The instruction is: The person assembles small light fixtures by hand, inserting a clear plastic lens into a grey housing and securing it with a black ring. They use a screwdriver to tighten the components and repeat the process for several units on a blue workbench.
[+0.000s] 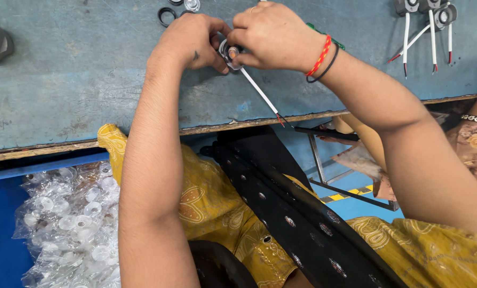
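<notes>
Metal-rimmed small round lamp part (230, 53) with thin white wire (259, 92) sits pinched between left hand (193, 40) and right hand (273, 34), upper centre, above scuffed blue-grey bench (78, 80).

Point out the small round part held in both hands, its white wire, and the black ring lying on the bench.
small round part (230, 53), head view, on its orange centre between the fingers.
white wire (259, 92), head view, mid-length of the wire.
black ring (167, 16), head view, on its rim.

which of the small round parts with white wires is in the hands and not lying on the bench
The wired part at top centre, pinched between left hand and right hand, its white wire trailing toward the bench edge. The other wired parts lie untouched at top right.
</notes>
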